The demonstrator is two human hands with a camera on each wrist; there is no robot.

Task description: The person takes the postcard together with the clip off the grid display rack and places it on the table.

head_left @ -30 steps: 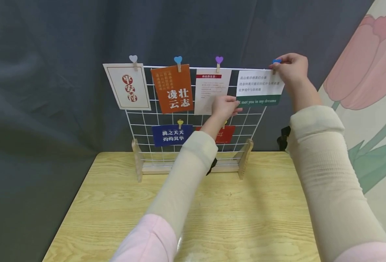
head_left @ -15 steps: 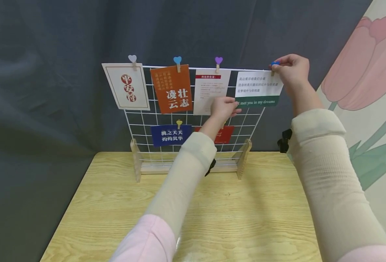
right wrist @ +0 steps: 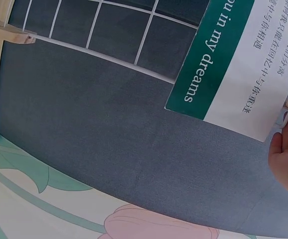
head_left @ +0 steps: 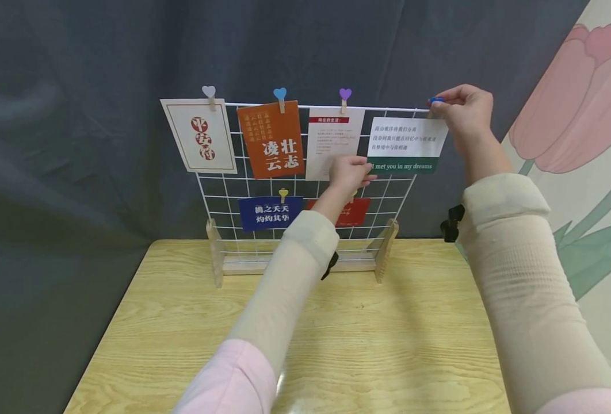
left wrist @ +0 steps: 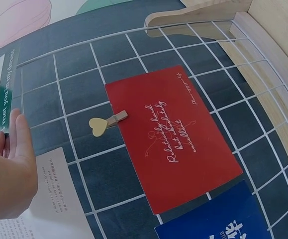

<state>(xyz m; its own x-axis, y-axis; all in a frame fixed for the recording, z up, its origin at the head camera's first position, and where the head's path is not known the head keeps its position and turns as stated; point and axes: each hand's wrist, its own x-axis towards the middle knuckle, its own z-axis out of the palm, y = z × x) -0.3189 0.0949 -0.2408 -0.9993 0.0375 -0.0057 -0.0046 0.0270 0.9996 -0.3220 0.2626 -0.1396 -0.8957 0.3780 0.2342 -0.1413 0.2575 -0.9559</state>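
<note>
Our right grip (head_left: 463, 109) is pinched on a blue clip (head_left: 436, 100) at the top right corner of the wire grid (head_left: 233, 190), just above the white-and-green card (head_left: 406, 145) that reads "met you in my dreams". Our left grip (head_left: 351, 172) holds that card's lower left corner between thumb and fingers; from the left wrist camera the fingers (left wrist: 22, 139) look nearly straight along the card's edge. The card lies flat against the upper right of the grid, its top edge just below the top wire.

Beside it hang a white text card (head_left: 335, 144), an orange card (head_left: 271, 140) and a cream card (head_left: 199, 135), each under a heart clip. Lower down hang a blue card (head_left: 270, 213) and a red card (left wrist: 171, 139). The grid stands in a wooden base (head_left: 385, 253) on the worktop (head_left: 367, 345).
</note>
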